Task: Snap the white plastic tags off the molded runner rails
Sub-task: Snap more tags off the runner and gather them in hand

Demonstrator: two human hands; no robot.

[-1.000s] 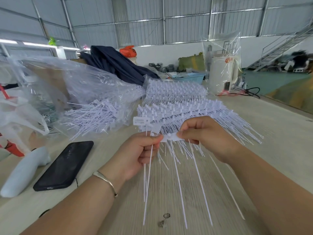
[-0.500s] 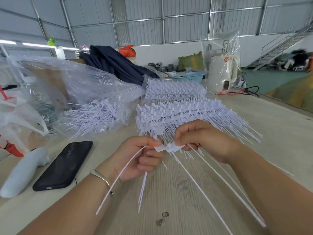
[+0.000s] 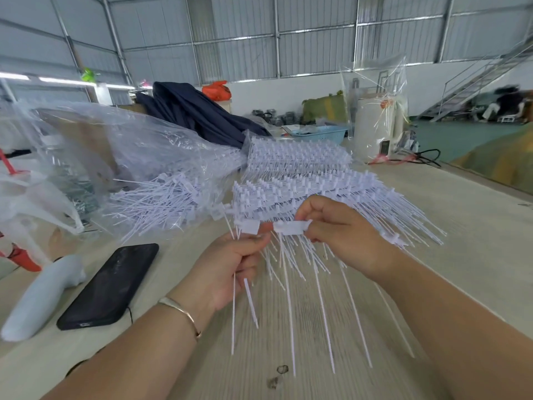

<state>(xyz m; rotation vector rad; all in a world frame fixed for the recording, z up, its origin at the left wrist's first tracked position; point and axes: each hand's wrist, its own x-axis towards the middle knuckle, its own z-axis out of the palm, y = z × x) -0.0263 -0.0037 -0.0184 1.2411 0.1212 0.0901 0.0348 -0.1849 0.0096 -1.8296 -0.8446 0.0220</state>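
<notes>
My left hand (image 3: 230, 264) pinches a small bundle of loose tags (image 3: 250, 226) by their flat heads, thumb on top, tails hanging down past my palm toward the table (image 3: 461, 226); I hold them there so finished ones stay collected while I work. My right hand (image 3: 340, 229) pinches the runner piece (image 3: 291, 228) between thumb and curled fingers, held up off the table so its long thin tails drop free and don't tangle. The two grips sit just beside each other, nearly touching, likely so a short twist breaks one tag at the joint. Whether the tag at the gap is already free I can't tell, it's blurred. Directly behind both hands lies the stack of unbroken rails (image 3: 302, 186), close for the next grab. Left of that, the clear plastic bag (image 3: 129, 157) holds a pile of separated tags (image 3: 161, 197), probably the drop spot for my left bundle. Phone (image 3: 111, 284) sits near my left forearm, out of the way.
</notes>
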